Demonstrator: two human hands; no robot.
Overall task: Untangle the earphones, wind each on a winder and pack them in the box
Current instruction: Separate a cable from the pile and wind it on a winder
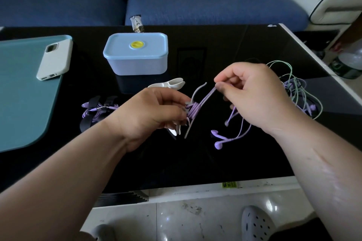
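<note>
My left hand (154, 109) grips a pale winder (188, 110) with several turns of purple earphone cable (203, 100) around its middle. My right hand (252, 92) pinches that cable between thumb and forefinger, up and to the right of the winder. The two purple earbuds (216, 139) hang below onto the black table (195, 162). A spare white winder (172, 83) lies behind my left hand. To the left lies a purple earphone wound on a black winder (98, 111). A tangle of green and purple earphones (297, 92) sits behind my right hand. The light blue box (137, 55) stands shut, with a yellow cap.
A white phone (54, 60) rests on a teal mat (25, 94) at the left. A snack wrapper (137, 24) lies behind the box. A blue sofa (195, 6) runs along the far edge. A clear bottle (350, 60) stands off the table's right side.
</note>
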